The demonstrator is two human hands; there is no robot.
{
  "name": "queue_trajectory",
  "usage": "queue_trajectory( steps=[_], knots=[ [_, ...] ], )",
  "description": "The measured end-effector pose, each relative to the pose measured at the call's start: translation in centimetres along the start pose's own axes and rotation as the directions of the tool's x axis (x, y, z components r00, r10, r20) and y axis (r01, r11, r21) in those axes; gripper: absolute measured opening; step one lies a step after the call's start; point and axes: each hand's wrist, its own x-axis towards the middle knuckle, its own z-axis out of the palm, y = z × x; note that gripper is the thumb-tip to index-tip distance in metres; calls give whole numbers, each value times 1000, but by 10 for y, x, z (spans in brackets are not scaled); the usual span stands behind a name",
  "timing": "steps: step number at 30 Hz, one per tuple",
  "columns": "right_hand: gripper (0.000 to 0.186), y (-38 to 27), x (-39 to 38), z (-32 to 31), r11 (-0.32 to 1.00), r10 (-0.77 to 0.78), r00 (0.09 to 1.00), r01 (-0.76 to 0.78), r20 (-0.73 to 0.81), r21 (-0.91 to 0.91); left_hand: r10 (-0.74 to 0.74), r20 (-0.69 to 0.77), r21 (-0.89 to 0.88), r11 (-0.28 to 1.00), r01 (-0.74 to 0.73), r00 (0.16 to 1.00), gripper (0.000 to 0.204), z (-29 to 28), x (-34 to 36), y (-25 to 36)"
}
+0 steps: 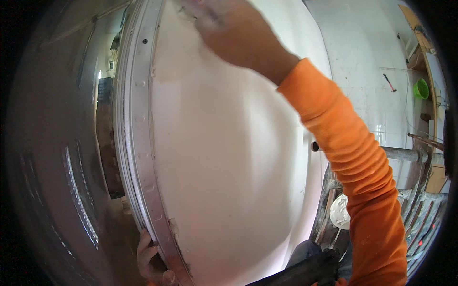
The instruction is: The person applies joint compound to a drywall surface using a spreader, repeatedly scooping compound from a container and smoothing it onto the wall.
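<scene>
With our left hand (151,260) clenched on the metal frame (143,157) and our right hand's (224,24) grip blurred beyond telling, we risked smearing the white wall (224,157).

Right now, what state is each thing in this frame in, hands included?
Right hand: raised, blurred, pressed against the white wall near its top; whether it holds anything cannot be told.
Left hand: low, fingers curled around the metal strip's edge.
White wall: smooth, with a rough patch near the top.
Metal strip: upright along the wall's edge.
Green bowl: on a shelf, far right.
White plate: lying on the scaffold planks below.
</scene>
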Motion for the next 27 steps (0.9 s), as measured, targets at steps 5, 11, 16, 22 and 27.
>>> queue_trajectory(
  steps=[5,11,16,22,27],
  knots=[
    [31,-4,-19,74,844,-455,881,379,-132,-379,29,27,14,999,-29,999,61,-2,-2,0],
    [25,-50,-62,52,975,-189,974,171,-126,-142,37,31,9,999,-38,999,62,0,-1,-3],
    [25,-37,-63,4,974,-141,989,145,39,-173,47,-1,30,998,-47,999,62,0,-2,-4],
    [30,41,1,13,915,-389,893,347,-225,-205,75,8,32,997,-75,997,62,4,5,-5],
    [42,10,-15,23,979,-76,996,82,37,-188,76,31,57,995,-78,997,62,0,6,-2]
  ],
)
